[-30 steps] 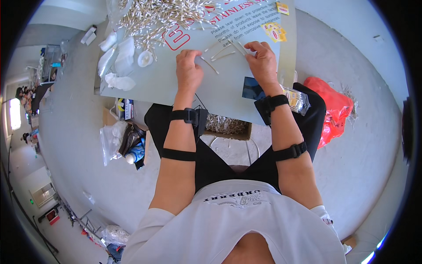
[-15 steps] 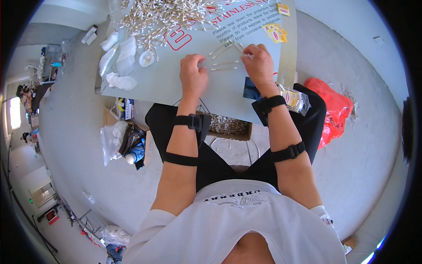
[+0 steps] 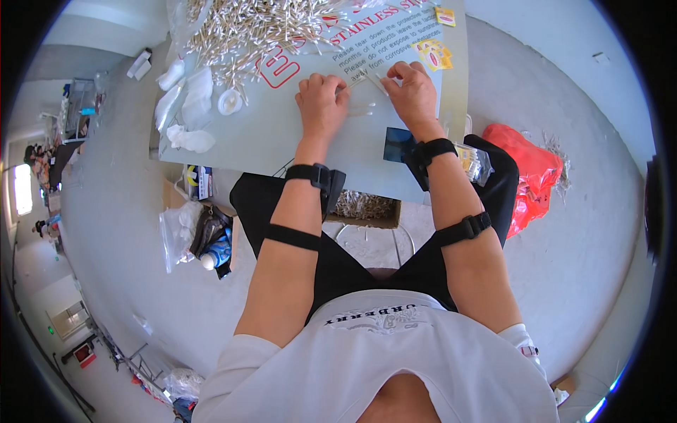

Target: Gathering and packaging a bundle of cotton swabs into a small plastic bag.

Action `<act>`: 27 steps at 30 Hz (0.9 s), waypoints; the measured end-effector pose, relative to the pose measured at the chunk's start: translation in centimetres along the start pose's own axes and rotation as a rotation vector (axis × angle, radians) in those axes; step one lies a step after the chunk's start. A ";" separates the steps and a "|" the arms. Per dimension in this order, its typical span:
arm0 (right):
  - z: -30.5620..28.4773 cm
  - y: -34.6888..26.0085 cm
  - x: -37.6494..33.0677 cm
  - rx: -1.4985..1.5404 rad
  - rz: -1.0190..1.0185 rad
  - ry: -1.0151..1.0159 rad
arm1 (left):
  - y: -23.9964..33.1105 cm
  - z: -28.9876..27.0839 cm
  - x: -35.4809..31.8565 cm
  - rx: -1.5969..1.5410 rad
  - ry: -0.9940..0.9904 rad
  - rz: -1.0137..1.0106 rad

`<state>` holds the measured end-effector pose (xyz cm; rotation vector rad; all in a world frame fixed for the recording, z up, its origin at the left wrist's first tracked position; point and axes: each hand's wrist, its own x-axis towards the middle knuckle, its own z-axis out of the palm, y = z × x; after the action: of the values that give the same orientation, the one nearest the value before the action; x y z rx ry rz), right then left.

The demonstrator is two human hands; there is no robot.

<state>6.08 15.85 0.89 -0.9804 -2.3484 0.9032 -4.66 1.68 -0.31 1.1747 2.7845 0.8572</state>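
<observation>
While both forearms reach from the near edge over the grey tabletop, the two hands work palm down and bent at the knuckles.

Left hand: fingers curled, tips toward the far side; the underside is hidden, so whether it grips anything cannot be told.

Right hand: turned inward, forefinger and thumb bent near one another; whether they pinch a swab is too small to tell.

Cotton swabs: a few, loose, in the gap between the hands; two just right of the left hand, others farther off, reaching toward the right fingertips.

Swab pile: large, heaped at the far left.

Round white dish: left of the left hand, at the pile's near edge; contents unclear.

Cardboard box: below the tabletop's near edge, filled with swabs.

Clear packet: right of the right wrist, swabs inside.

Red plastic bag: farther right; contents hidden.
</observation>
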 end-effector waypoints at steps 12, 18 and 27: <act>0.0 0.2 0.0 -0.079 -0.231 -0.193 | 1.0 -0.9 -4.6 -0.050 0.018 0.161; -1.5 0.8 -2.8 0.022 -0.284 -0.300 | 3.2 -0.6 -5.6 -0.141 -0.048 0.300; -1.8 1.5 -1.7 0.018 -0.015 -0.049 | -4.2 -0.8 5.2 -0.006 0.213 0.129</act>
<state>8.99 16.08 0.87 -0.9419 -2.3807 0.9516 -11.34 2.36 -0.58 1.3511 2.8919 1.0601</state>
